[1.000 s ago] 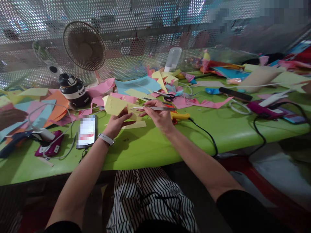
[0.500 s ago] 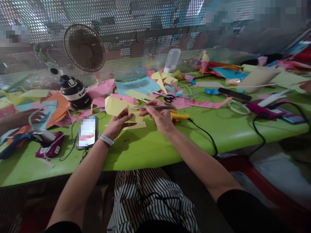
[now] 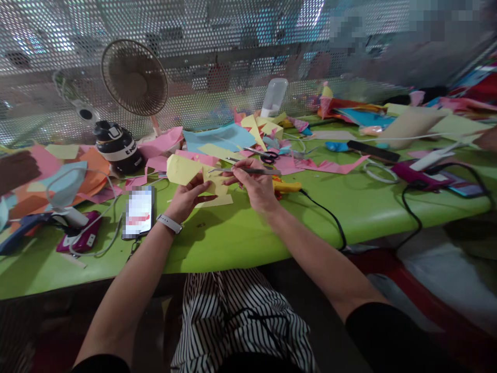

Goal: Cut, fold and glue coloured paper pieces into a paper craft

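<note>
1. I see the left hand (image 3: 189,197) pinching yellow paper (image 3: 183,170) over the table (image 3: 233,238).
2. The right hand (image 3: 256,187) grips a slim tool (image 3: 264,171), tip by the paper.
3. I judge this fine paper work; next needs steadiness.

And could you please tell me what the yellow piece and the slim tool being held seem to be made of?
The yellow piece looks like matte paper or card: thin, crisp-edged and without gloss. The slim tool is probably smooth metal, being grey and fine-tipped, though possibly plastic.
</note>
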Available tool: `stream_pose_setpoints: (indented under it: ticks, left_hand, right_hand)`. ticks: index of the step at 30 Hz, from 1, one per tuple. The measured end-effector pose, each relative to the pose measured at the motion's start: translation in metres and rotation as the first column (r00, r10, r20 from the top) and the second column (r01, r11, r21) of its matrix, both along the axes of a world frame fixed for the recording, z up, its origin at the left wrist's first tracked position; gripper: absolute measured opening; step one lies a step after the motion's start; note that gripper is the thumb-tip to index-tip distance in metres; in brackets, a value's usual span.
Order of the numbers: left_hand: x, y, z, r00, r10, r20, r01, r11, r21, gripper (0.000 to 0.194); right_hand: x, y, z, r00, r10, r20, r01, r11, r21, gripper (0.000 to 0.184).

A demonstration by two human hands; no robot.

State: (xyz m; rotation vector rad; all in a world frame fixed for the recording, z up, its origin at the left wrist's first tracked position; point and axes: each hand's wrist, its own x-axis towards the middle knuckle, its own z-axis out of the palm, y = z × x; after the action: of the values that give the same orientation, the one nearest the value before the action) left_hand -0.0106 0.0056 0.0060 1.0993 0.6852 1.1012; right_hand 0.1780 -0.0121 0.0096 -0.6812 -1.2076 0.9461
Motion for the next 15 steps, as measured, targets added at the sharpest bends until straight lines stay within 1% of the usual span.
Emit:
stream_pose_setpoints:
  ticks: [4, 12, 15]
  left_hand:
    - [0.0005, -0.0010, 0.0011, 1.000, 0.014, 0.004, -0.014, 1.000, 0.012, 0.034]
    - [0.0009, -0.0037, 0.0030, 1.000, 0.009, 0.012, -0.009, 1.000, 0.013, 0.035]
    - [0.0008, -0.0031, 0.0033, 1.000, 0.020, 0.000, -0.020, 1.000, -0.001, 0.036]
  right_hand:
    - [0.0000, 0.0004, -0.0021, 0.999, 0.008, 0.040, -0.007, 1.000, -0.023, 0.035]
    - [-0.0008, 0.0000, -0.0013, 0.998, -0.010, 0.059, 0.012, 0.999, -0.032, 0.038]
    - [0.0006, 0.0015, -0.0009, 0.995, -0.071, 0.066, 0.071, 0.997, -0.001, 0.037]
